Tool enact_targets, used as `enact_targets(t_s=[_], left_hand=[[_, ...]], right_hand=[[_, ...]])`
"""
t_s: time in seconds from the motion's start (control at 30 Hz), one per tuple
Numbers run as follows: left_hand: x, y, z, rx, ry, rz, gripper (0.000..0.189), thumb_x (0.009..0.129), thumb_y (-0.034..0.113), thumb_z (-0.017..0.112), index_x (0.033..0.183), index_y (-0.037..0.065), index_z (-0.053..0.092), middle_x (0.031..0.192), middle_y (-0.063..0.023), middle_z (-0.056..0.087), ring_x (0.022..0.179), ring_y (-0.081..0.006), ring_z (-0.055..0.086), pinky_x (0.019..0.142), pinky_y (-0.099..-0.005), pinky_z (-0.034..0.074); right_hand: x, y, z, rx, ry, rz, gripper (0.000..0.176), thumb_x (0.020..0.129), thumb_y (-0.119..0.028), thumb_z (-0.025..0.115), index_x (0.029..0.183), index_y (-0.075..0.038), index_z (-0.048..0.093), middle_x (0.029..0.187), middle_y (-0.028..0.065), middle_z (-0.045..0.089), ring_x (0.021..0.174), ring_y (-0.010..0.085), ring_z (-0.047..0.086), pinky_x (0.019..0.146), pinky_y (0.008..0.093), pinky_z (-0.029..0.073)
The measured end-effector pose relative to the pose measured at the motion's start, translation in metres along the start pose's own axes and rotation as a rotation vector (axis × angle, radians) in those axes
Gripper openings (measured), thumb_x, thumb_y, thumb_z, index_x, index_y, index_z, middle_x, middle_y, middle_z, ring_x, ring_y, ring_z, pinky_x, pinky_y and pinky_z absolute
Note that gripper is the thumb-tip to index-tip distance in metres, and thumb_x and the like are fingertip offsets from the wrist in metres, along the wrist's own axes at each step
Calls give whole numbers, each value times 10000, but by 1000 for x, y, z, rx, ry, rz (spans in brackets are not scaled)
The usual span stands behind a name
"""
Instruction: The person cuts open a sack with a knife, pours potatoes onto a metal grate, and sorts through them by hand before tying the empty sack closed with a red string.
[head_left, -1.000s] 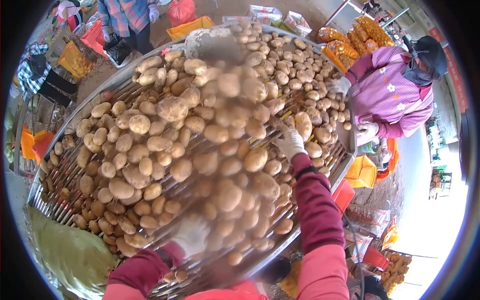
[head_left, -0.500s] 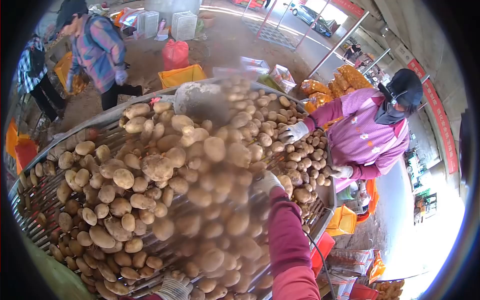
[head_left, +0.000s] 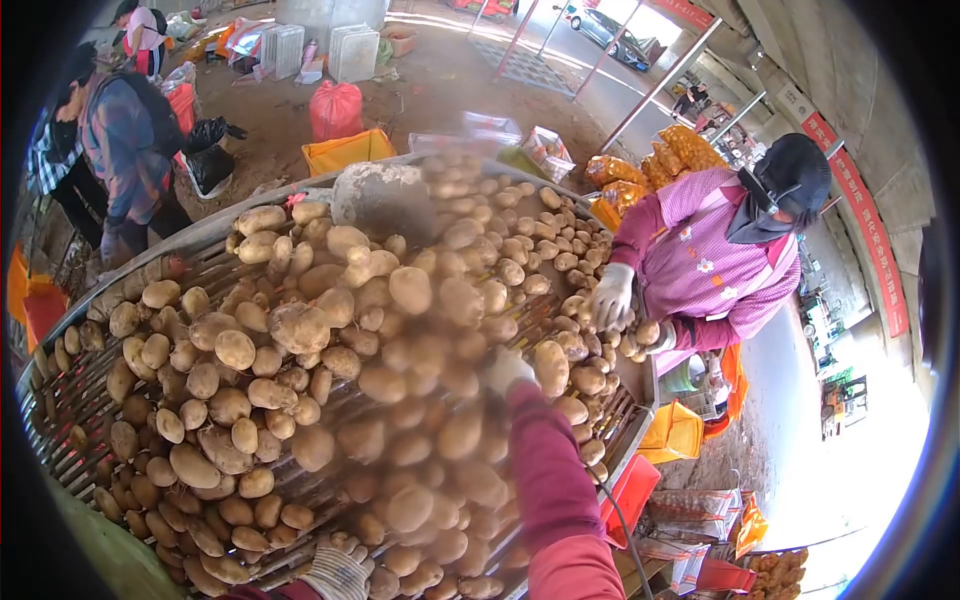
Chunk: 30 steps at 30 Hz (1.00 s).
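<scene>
Many tan potatoes (head_left: 235, 350) are spread over a slatted sorting table (head_left: 300, 485). My right hand (head_left: 508, 372), in a pale glove, reaches across the middle and touches potatoes there. A haze over the view blurs its fingers, so its grip is hidden. At the bottom edge, my left hand (head_left: 338, 572), in a grey-white knitted glove, lies among potatoes with its fingers curled. Whatever lies under those fingers is hidden. One large, lumpy potato (head_left: 300, 328) sits left of my right hand.
Across the right corner, a person in a purple checked smock (head_left: 715, 240) has gloved hands at the potatoes. Two more people stand beyond the left rim. A yellow crate (head_left: 350, 152) and a red sack (head_left: 336, 110) stand behind the table. Orange mesh bags (head_left: 690, 148) are stacked beyond.
My right hand has drawn back slightly left across the potatoes. The co-worker's hands have come together near the table's edge. A person at the left has moved further left. The view has shifted slightly.
</scene>
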<state>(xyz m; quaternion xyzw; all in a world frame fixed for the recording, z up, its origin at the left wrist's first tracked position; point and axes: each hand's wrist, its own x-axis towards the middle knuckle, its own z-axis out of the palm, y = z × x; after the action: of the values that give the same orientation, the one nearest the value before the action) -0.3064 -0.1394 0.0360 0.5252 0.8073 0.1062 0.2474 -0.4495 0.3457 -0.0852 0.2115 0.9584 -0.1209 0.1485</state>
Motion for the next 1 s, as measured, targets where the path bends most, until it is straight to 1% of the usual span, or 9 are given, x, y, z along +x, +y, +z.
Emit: enact_targets(t_s=[0.2,0.23,0.33,0.37,0.47,0.53,0.7,0.9,1.0], left_hand=[[6,-8,15,44,-91,81,326,698,334,594,904,89,657,1084,-138,581,1113,-333,478,998,-538,325],[2,-10,19,99,1,81,245,656,391,582,748,172,643,860,-33,597,915,-271,524,791,-490,414],[7,-3,7,20,131,25,239,691,357,579,760,141,654,897,-73,620,937,-290,541,775,-478,431],[8,-3,10,-4,139,9,232,681,349,585,737,132,642,882,-77,611,923,-289,535,773,-462,432],[7,-7,25,28,61,21,243,659,356,594,757,135,618,902,-58,571,952,-281,496,829,-488,404],[10,-4,24,150,-23,24,260,673,352,594,811,132,612,921,-69,559,982,-284,485,868,-500,396],[10,-3,21,101,-115,-10,276,684,348,601,844,123,607,943,-81,553,1005,-291,480,892,-517,392],[9,-4,20,114,-173,-5,289,689,344,597,869,119,619,972,-79,558,1014,-293,481,882,-509,395],[9,-4,23,104,-193,-10,292,695,343,594,880,119,625,979,-79,561,1021,-294,482,887,-502,398]], right_hand=[[-33,-40,-28,18,48,112,512,813,-323,590,1236,-36,568,1204,299,559,1105,418,583,951,443,475],[-40,-38,-20,15,34,102,575,803,-386,604,1270,-55,553,1250,331,523,1135,432,564,978,452,458],[-82,-62,-93,148,-48,136,568,784,-380,622,1139,62,595,1150,272,608,1108,391,583,912,419,496],[-48,1,-11,51,351,65,575,760,-424,648,1113,29,612,1042,242,647,980,371,628,833,417,515],[-67,46,-38,1251,435,3,213,788,-53,659,987,-74,583,858,55,625,687,166,597,625,257,507],[-110,35,-78,1569,416,190,130,854,-70,620,968,-106,568,733,-9,567,610,111,556,415,248,398],[-140,40,-69,1371,280,244,186,805,-84,694,945,-79,571,729,-30,550,599,77,502,516,224,424],[-148,31,-36,207,170,392,398,771,-228,664,1134,-82,592,1059,197,606,930,316,624,774,400,511],[-148,23,-36,86,100,410,477,741,-274,661,1187,-124,586,1198,254,543,1085,401,572,893,479,480]])
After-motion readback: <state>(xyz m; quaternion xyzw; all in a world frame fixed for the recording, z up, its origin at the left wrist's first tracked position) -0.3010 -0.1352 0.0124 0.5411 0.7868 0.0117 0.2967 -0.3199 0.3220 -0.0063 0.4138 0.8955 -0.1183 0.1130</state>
